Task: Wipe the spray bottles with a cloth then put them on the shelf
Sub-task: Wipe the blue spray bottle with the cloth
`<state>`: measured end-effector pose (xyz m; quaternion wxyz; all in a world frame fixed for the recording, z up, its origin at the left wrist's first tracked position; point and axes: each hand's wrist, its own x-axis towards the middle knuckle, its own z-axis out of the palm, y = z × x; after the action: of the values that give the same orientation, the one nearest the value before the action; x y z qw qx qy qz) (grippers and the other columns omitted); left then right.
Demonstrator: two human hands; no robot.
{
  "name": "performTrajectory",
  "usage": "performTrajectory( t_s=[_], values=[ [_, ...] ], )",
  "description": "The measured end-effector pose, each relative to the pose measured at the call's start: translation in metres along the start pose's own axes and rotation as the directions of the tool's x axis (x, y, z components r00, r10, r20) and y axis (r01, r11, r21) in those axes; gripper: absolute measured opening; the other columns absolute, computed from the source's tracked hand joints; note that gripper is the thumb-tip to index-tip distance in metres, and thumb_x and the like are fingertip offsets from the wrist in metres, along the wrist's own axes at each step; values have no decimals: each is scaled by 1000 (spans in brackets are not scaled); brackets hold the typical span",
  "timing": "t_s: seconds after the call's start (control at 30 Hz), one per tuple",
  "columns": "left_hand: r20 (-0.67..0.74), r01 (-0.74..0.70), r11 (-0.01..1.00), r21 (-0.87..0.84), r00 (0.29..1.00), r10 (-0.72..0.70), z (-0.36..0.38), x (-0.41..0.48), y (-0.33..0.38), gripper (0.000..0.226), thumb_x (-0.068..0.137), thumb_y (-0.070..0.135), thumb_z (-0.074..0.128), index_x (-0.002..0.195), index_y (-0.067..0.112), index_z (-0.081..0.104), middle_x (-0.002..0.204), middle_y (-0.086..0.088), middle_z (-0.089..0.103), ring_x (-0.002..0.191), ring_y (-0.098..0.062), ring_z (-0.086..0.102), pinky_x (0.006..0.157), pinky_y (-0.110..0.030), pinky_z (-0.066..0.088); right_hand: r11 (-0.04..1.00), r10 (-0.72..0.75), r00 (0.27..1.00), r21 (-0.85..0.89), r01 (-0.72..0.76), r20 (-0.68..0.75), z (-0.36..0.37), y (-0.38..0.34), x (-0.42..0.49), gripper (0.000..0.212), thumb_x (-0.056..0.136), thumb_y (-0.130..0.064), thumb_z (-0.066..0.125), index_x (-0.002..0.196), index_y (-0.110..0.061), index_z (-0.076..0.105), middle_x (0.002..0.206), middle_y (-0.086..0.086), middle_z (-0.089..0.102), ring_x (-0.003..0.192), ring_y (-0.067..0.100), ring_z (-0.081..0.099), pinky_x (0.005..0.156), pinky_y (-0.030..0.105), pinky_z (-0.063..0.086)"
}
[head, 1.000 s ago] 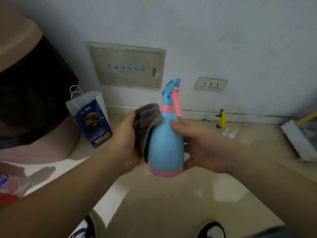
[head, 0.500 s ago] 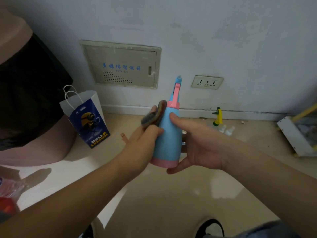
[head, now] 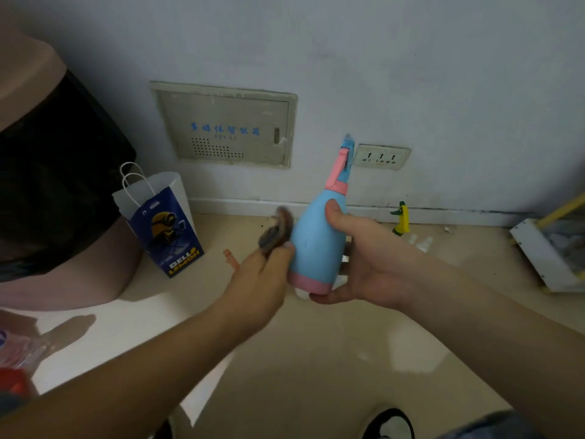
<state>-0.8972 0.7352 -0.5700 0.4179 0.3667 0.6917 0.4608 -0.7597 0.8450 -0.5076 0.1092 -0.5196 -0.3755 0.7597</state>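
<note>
Indoors, spray bottle (head: 316, 242) over beige floor (head: 316, 359)

A: Left hand (head: 262, 280)?
B: Back of hand to camera, fingers curled, pinching the cloth (head: 275, 231) against the left side of the bottle (head: 316, 245). Slightly blurred. Bare forearm comes in from lower left.
A: Right hand (head: 364, 267)?
B: Wrapped round the bottle from the right. Thumb lies across the front, high on the body. Fingers go behind, mostly hidden, and one shows under the base. Bare forearm comes in from lower right.
A: Hands touching?
B: Can't tell. Bottle sits between them.
</note>
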Motion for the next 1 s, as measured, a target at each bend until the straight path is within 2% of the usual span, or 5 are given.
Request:
performTrajectory(
  t_s=[0.2, 0.4, 0.57, 0.7, 1.0],
  values=[
    [239, -495, 826, 268, 865, 441, 11, -26, 5, 63, 101, 48, 40, 153, 55, 5, 161, 42, -2, 152, 11, -8, 120, -11, -2, 998, 56, 997, 9, -56, -44, -7, 2, 4, 48, 92, -58, 68, 122, -20, 70, 125, 16, 68, 109, 41, 67, 85, 66, 57],
    [36, 49, 993, -104, 998, -46, 6, -6, 10, 49, 86, 62, 43, 124, 38, 62, 114, -11, 71, 106, -24, 67, 94, -47, 54, 998, 47, 999, 39, -47, 3, -2, 3, 2, 51, 91, -56, 71, 127, -20, 67, 123, 12, 70, 107, 38, 69, 78, 61, 57],
    [126, -343, 921, 187, 938, 324, 18, -25, 6, 67, 97, 59, 37, 157, 52, 10, 167, 30, 5, 154, 5, 0, 126, -26, -4, 999, 44, 999, 6, -44, -9, 0, 4, 1, 43, 93, -50, 69, 123, -19, 71, 122, 13, 71, 106, 37, 67, 81, 60, 58],
    [5, 170, 984, -59, 986, -170, -4, 7, 10, 52, 87, 83, 28, 114, 54, 62, 121, 4, 72, 126, -27, 61, 113, -62, 39, 995, 16, 1000, -94, -13, 26, 7, 12, 2, 40, 91, -56, 69, 118, -26, 72, 110, 5, 75, 98, 32, 69, 71, 54, 58],
    [70, -239, 968, 82, 970, 234, 20, -10, 9, 61, 94, 66, 36, 153, 57, 23, 165, 16, 28, 153, -4, 23, 126, -30, 18, 998, 67, 998, -16, -67, -20, 5, 10, 8, 43, 87, -51, 72, 116, -20, 74, 116, 9, 72, 104, 34, 67, 83, 56, 56]
  ],
)
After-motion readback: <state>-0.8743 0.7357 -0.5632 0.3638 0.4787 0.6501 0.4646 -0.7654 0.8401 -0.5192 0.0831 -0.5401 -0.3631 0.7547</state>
